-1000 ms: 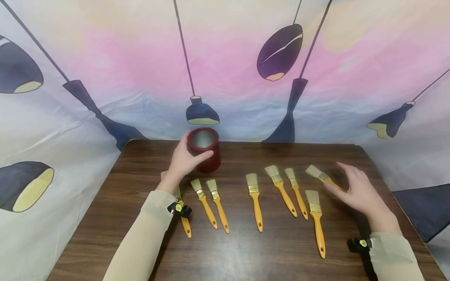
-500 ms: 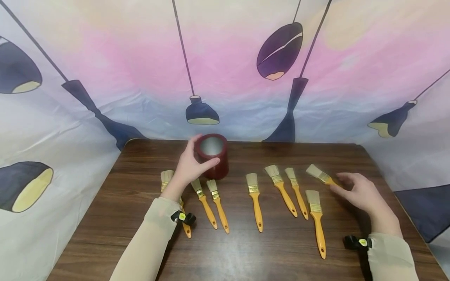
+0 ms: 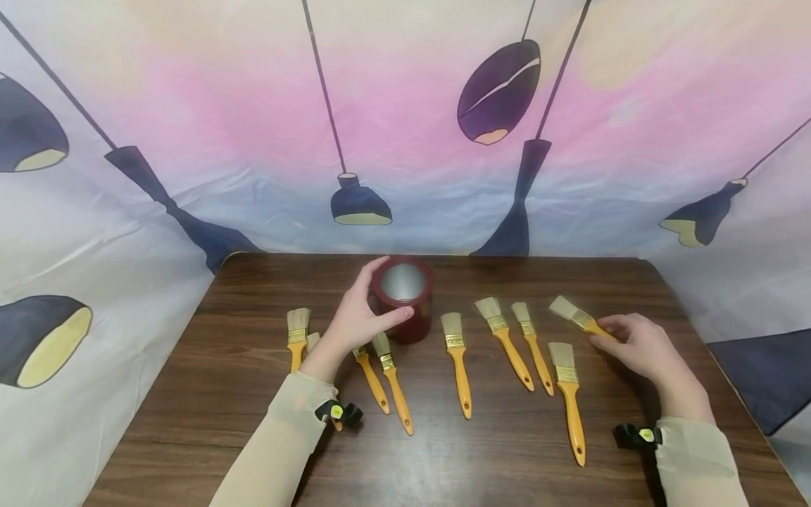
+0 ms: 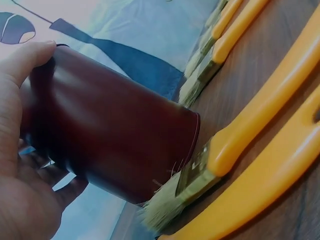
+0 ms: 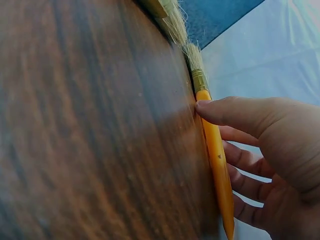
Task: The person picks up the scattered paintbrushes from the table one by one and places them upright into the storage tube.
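Observation:
My left hand [image 3: 362, 313] grips a dark red cylindrical can [image 3: 421, 320] by its upper part, thumb on the near side and fingers around the far side. Its silvery inside shows from above. In the left wrist view the can [image 4: 115, 120] has its base beside the bristles of a small paintbrush [image 4: 195, 175]. At the right, my right hand [image 3: 643, 345] pinches the yellow handle of a slanted paintbrush [image 3: 579, 317]. The right wrist view has the thumb on that paintbrush's handle [image 5: 216, 155], which lies along the table, with the fingers behind it.
Several more yellow-handled paintbrushes lie on the brown wooden table [image 3: 481, 465]: one [image 3: 457, 366] in the middle, one [image 3: 570, 401] near the right hand, and others partly under the left forearm. A printed cloth [image 3: 431, 141] hangs behind the table.
My left hand has moved the can right and nearer. A small paintbrush beside it has shifted slightly nearer. My right hand has come down from above and closed on the slanted paintbrush's handle.

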A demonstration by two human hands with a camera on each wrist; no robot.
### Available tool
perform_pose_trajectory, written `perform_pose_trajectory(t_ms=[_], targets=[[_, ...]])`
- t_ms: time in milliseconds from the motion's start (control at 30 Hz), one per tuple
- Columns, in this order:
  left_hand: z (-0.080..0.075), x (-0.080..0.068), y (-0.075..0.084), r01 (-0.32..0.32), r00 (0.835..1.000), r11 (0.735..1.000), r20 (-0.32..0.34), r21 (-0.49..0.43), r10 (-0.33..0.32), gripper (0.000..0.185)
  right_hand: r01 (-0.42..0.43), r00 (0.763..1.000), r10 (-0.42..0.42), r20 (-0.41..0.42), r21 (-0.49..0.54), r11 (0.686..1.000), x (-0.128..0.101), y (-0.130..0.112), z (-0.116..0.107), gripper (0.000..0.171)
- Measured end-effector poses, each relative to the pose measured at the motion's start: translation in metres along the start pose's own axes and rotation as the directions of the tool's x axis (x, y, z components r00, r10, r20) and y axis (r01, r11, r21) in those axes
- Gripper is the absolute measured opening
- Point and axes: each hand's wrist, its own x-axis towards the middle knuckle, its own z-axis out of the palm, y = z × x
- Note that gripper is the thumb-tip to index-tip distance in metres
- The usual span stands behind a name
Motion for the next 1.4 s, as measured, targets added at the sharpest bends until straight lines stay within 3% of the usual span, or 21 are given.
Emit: perform_pose_trajectory(t_ms=[300, 533, 633, 867, 1133, 1400], targets=[[0.009, -0.007, 0.007, -0.052, 0.995, 0.997, 0.085, -0.056, 0.057, 0.097, 0.015, 0.999, -0.015, -0.028, 0.006, 1.000, 0.001, -0.006, 0.003, 0.052], [0.009, -0.014, 0.008, -0.097, 0.986, 0.994, 0.129, -0.043, 0.101, 0.094, 0.009, 1.000, -0.009, -0.029, 0.002, 1.000, 0.004, -0.008, 0.006, 0.045], [0.010, -0.014, 0.009, -0.111, 0.985, 0.992, 0.129, -0.064, 0.118, 0.098, 0.002, 1.000, -0.002, -0.031, 0.000, 1.000, 0.006, -0.008, 0.007, 0.039], [0.015, -0.014, 0.019, -0.080, 0.990, 0.994, 0.112, -0.069, 0.087, 0.101, -0.018, 0.999, 0.017, -0.029, -0.002, 1.000, 0.007, -0.010, 0.005, 0.036], [0.020, -0.012, 0.014, -0.099, 0.990, 0.993, 0.093, -0.063, 0.104, 0.100, -0.040, 0.999, 0.041, -0.028, 0.015, 0.999, 0.006, -0.008, 0.007, 0.037], [0.022, -0.013, 0.014, -0.093, 0.990, 0.993, 0.101, -0.071, 0.100, 0.098, -0.015, 0.995, 0.028, -0.093, 0.140, 0.990, 0.001, -0.021, -0.001, 0.045]])
